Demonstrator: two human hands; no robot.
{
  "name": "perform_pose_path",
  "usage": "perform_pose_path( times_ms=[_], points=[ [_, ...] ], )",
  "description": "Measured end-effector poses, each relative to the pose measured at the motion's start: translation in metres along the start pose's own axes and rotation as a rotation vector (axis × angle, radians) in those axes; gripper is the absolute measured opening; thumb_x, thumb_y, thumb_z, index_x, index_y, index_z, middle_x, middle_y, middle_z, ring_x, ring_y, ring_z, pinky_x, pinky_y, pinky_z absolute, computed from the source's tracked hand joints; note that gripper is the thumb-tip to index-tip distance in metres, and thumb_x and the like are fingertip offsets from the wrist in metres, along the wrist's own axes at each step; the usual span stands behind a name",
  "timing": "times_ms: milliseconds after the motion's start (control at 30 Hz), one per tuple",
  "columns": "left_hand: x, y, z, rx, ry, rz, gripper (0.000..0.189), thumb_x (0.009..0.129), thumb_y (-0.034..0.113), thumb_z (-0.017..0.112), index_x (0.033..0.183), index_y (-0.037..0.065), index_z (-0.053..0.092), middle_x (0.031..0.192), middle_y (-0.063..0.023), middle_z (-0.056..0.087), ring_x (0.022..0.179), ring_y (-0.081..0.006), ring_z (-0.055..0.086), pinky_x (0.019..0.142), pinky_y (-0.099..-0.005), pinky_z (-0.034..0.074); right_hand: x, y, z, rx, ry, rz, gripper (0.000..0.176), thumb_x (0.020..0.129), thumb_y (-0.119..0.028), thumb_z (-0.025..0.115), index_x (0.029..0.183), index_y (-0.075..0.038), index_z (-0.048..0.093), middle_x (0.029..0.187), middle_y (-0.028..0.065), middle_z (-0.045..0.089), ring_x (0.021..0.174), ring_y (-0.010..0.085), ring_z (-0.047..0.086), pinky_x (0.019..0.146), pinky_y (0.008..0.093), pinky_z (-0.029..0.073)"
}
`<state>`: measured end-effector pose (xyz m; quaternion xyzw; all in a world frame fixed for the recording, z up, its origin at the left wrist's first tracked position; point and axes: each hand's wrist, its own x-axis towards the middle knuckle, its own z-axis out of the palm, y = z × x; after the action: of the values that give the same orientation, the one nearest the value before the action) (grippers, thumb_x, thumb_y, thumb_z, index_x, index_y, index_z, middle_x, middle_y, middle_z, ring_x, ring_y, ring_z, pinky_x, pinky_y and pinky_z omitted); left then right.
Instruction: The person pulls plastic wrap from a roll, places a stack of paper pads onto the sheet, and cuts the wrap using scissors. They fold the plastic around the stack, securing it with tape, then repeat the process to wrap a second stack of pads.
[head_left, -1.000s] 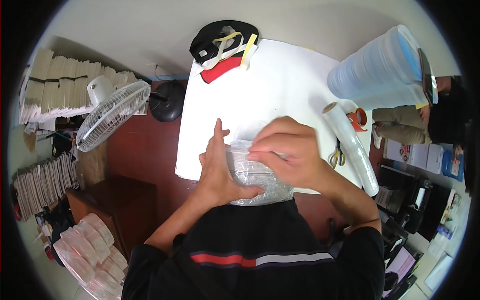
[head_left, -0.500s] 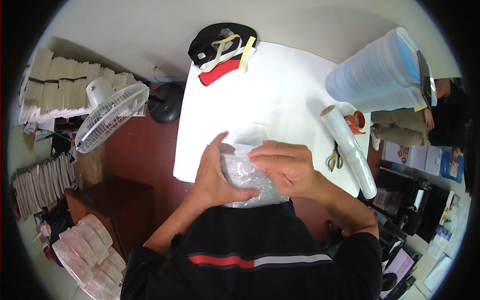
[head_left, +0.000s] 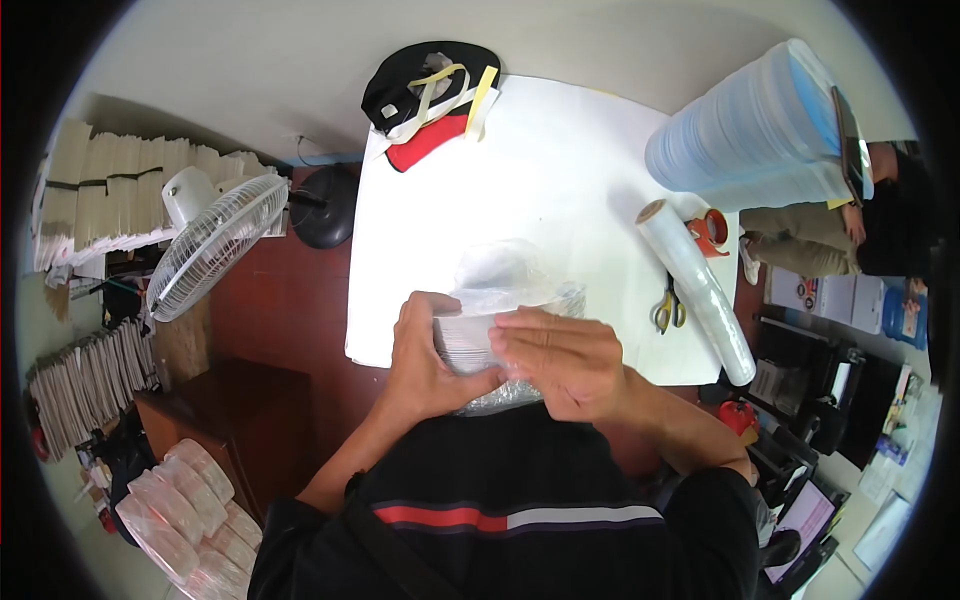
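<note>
A stack of thin, pale, layered pieces (head_left: 463,338) in clear plastic wrap (head_left: 520,272) stands close against my body at the table's near edge. My left hand (head_left: 415,355) grips its left side, thumb low and fingers curled over the upper part. Across the right side lies my right hand (head_left: 565,362), its fingers held together against the stack and the film. Loose, shiny film bulges beyond both hands. What my right fingertips pinch is partly hidden.
On the white table (head_left: 450,210) are a film roll (head_left: 697,295), scissors (head_left: 669,308), an orange tape dispenser (head_left: 709,233), a big bluish roll (head_left: 745,130) and a black bag (head_left: 425,85). A fan (head_left: 215,245) stands left; a person (head_left: 805,235) is at right.
My right hand has flattened from a loose pinch and turned more across the stack. The wrap at the stack's far side has shifted and bunches out to the right. My left hand stays round the stack.
</note>
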<state>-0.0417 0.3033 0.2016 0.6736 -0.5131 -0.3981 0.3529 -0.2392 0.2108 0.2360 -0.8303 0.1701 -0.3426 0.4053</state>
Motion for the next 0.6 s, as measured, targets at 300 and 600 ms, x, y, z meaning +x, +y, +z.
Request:
perform_pose_path(
  times_ms=[300, 600],
  points=[
    [0.003, -0.018, 0.007, -0.092, 0.073, 0.111, 0.076, 0.057, 0.021, 0.09, 0.116, 0.002, 0.046, 0.109, -0.0167, 0.053, 0.101, -0.0317, 0.055, 0.091, -0.0418, 0.046, -0.032, 0.015, 0.016, -0.055, -0.143, -0.087, 0.031, 0.085, -0.01, 0.076, 0.114, 0.001, 0.072, 0.125, 0.0155, 0.069, 0.126, 0.0289, 0.062, 0.116, 0.0462, 0.04],
    [0.009, 0.014, -0.057, 0.116, -0.079, 0.36, 0.103, 0.067, 0.037, 0.078, 0.15, -0.004, 0.032, 0.158, -0.0341, 0.019, 0.148, -0.0457, 0.023, 0.118, -0.054, 0.02, -0.029, 0.02, 0.023, -0.04, -0.147, -0.139, 0.039, 0.081, -0.023, 0.081, 0.11, 0.002, 0.071, 0.132, 0.0172, 0.066, 0.131, 0.0297, 0.058, 0.116, 0.0478, 0.039]
  ],
)
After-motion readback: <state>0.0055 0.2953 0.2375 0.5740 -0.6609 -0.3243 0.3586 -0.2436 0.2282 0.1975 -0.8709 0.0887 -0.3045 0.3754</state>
